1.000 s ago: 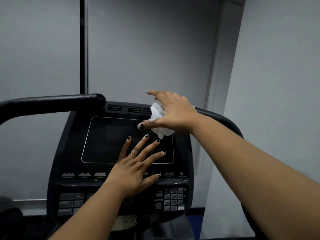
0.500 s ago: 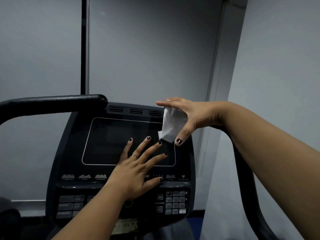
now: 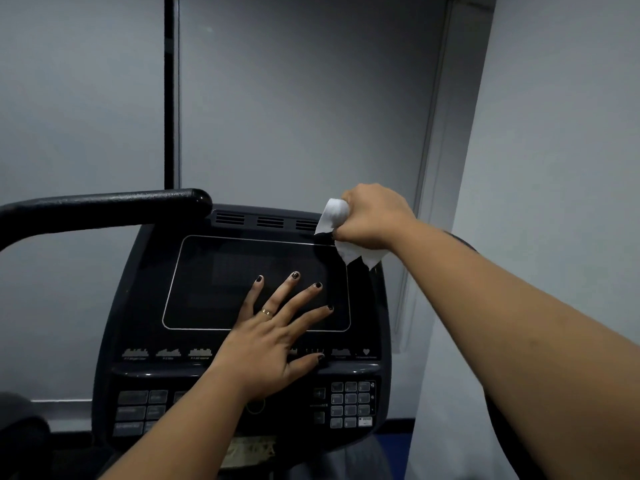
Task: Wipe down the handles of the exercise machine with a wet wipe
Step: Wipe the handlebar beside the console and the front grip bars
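- While the console (image 3: 242, 368) bears the flat, straight-fingered left hand (image 3: 266, 344), the left handle (image 3: 104, 207) stands bare.
- The right hand (image 3: 372, 218) fists the wet wipe (image 3: 332, 213) at the console's top-right corner.
- Wipe: limp, light; probably best wrapped round a handle.

Both forearms (image 3: 194, 420) show bare right up to the picture's lower edge. The left hand (image 3: 266, 351) wears a thin gold ring (image 3: 266, 311) on its ring finger, and its nails (image 3: 258, 278) are painted black and cut short and rounded, with one dark nail also showing on the right hand (image 3: 374, 216)
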Available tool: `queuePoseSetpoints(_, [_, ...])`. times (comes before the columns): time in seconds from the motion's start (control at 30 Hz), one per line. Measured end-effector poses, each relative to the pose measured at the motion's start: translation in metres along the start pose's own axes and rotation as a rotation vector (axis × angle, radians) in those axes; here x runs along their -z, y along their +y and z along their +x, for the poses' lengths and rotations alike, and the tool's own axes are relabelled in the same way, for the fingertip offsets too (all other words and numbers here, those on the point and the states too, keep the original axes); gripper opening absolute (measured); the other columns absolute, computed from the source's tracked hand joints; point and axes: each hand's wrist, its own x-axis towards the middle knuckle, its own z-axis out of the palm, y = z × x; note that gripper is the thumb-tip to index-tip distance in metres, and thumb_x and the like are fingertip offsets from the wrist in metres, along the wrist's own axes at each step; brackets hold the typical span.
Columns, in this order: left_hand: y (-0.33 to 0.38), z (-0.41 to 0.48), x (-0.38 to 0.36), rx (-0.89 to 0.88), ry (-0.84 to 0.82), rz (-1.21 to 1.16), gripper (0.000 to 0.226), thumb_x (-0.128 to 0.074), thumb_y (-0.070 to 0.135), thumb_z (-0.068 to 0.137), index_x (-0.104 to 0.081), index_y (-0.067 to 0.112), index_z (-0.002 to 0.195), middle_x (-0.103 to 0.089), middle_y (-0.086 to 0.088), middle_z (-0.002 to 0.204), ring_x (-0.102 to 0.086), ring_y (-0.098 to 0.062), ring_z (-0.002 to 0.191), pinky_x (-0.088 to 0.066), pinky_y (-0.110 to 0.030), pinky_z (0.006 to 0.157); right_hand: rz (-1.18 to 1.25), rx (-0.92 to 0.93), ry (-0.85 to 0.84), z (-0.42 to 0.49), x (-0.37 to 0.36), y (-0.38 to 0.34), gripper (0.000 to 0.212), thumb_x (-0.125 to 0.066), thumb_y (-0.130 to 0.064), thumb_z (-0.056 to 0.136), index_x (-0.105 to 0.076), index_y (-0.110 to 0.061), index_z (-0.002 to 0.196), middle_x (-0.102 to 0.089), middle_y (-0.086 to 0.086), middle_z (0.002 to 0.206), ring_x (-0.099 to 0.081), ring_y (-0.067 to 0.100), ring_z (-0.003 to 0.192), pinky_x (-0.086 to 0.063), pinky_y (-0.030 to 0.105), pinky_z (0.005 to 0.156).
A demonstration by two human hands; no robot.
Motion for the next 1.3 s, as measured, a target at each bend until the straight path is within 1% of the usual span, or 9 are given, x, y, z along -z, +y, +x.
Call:
queuePoseSetpoints(0.1, [0.001,0.000,0.000,0.002,-0.002,0.011,0.063,-0.036,0.069,0.090,-0.033,0.043,0.147,-0.021,0.010,0.161,-0.009,-0.020,0.151,-0.009,-0.059,0.115,0.034,0.020,-0.013,-0.004,0.000,0.014,0.023,-0.066,-0.039,0.070,-0.061,-0.017,0.076,-0.062,-0.001,0.069,-0.059,0.023,0.068,-0.039,0.025,0.051])
queuePoseSetpoints(0.23, [0.001,0.000,-0.001,0.001,-0.002,0.017,0.065,-0.040,0.068,0.088,-0.034,0.043,0.147,-0.020,0.011,0.162,-0.009,-0.019,0.151,-0.007,-0.059,0.117,-0.061,0.033,0.094,-0.018,-0.006,0.035,0.025,-0.063,-0.046,0.073,-0.057,-0.022,0.076,-0.056,-0.006,0.065,-0.058,0.023,0.065,-0.037,0.025,0.052])
queuePoseSetpoints(0.5, [0.000,-0.001,-0.003,-0.004,-0.003,0.038,0.066,-0.039,0.067,0.088,-0.030,0.044,0.149,-0.017,0.011,0.162,-0.006,-0.020,0.152,-0.010,-0.061,0.117,-0.141,-0.196,0.195,-0.058,-0.018,0.099,0.020,-0.061,-0.041,0.077,-0.056,-0.024,0.086,-0.058,-0.001,0.071,-0.053,0.027,0.065,-0.039,0.028,0.057])
queuePoseSetpoints(0.63, [-0.001,-0.001,-0.003,-0.011,0.016,0.036,0.066,-0.038,0.067,0.088,-0.031,0.043,0.149,-0.018,0.010,0.162,-0.006,-0.020,0.152,-0.009,-0.061,0.117,0.149,-0.462,0.209,-0.081,-0.028,0.121,0.015,-0.062,-0.032,0.077,-0.057,-0.020,0.086,-0.062,0.002,0.074,-0.060,0.029,0.067,-0.051,0.032,0.060])
queuePoseSetpoints(0.77, [0.000,-0.001,-0.005,-0.012,0.027,0.040,0.067,-0.036,0.067,0.087,-0.032,0.042,0.149,-0.020,0.009,0.162,-0.007,-0.020,0.152,-0.009,-0.061,0.116,0.459,-0.673,0.255,-0.110,-0.043,0.128,0.010,-0.059,-0.021,0.078,-0.055,-0.014,0.083,-0.058,0.001,0.072,-0.058,0.023,0.063,-0.041,0.026,0.051])
queuePoseSetpoints(0.87, [0.001,0.000,-0.005,-0.012,0.028,0.052,0.067,-0.033,0.067,0.087,-0.030,0.042,0.150,-0.018,0.009,0.162,-0.006,-0.020,0.152,-0.009,-0.061,0.117,0.578,-0.819,0.258,-0.135,-0.057,0.126,0.013,-0.061,-0.022,0.079,-0.055,-0.013,0.087,-0.058,0.000,0.075,-0.061,0.024,0.071,-0.041,0.026,0.055])
queuePoseSetpoints(1.03, [0.000,0.001,-0.005,0.000,0.015,0.033,0.068,-0.032,0.068,0.087,-0.029,0.043,0.149,-0.019,0.010,0.162,-0.005,-0.019,0.152,-0.003,-0.059,0.117,0.431,-0.928,0.194,-0.188,-0.084,0.114,0.025,-0.062,-0.022,0.085,-0.050,-0.009,0.102,-0.062,0.009,0.095,-0.063,0.032,0.083,-0.053,0.036,0.071])
queuePoseSetpoints(1.13, [0.003,0.001,-0.003,0.003,0.015,0.031,0.068,-0.032,0.068,0.086,-0.031,0.042,0.148,-0.021,0.009,0.161,-0.006,-0.019,0.151,-0.003,-0.059,0.118,0.299,-0.912,0.143,-0.218,-0.092,0.105,0.029,-0.063,-0.019,0.090,-0.041,-0.006,0.104,-0.062,0.013,0.096,-0.062,0.033,0.083,-0.050,0.036,0.068])
queuePoseSetpoints(1.3, [0.001,0.001,-0.002,0.004,0.001,0.019,0.069,-0.029,0.069,0.085,-0.027,0.043,0.149,-0.018,0.010,0.162,-0.002,-0.018,0.152,0.000,-0.059,0.117,0.030,-0.939,-0.159,-0.261,-0.096,0.096,0.037,-0.062,-0.017,0.092,-0.036,-0.004,0.115,-0.066,0.015,0.106,-0.065,0.033,0.096,-0.050,0.038,0.074])
